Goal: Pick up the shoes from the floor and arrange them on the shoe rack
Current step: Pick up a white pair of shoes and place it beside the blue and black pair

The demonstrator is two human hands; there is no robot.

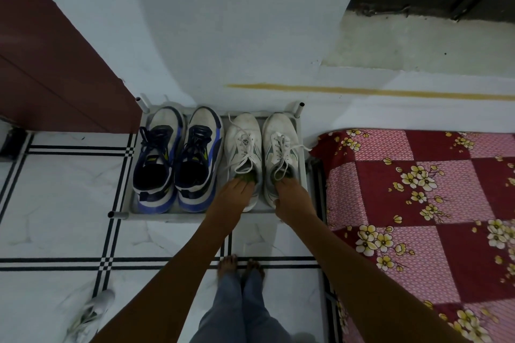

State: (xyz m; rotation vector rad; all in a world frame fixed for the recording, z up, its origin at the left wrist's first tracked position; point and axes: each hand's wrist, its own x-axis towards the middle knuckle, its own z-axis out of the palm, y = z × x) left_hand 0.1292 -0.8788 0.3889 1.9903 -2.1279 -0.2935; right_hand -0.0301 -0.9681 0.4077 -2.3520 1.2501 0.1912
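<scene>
both hands (234,195) grip white sneakers (243,145) on the rack (126,203).

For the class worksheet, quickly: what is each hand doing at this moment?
Left hand: closed on the heel opening of the left white shoe on the shoe rack.
Right hand: closed on the right white shoe likewise.

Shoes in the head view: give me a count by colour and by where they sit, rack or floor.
Navy, blue and white sneakers on the shoe rack: 2
White sneakers on the rack, left hand and right hand at their heels: 2
White shoe on the floor, lower left: 1
Total: 5
</scene>
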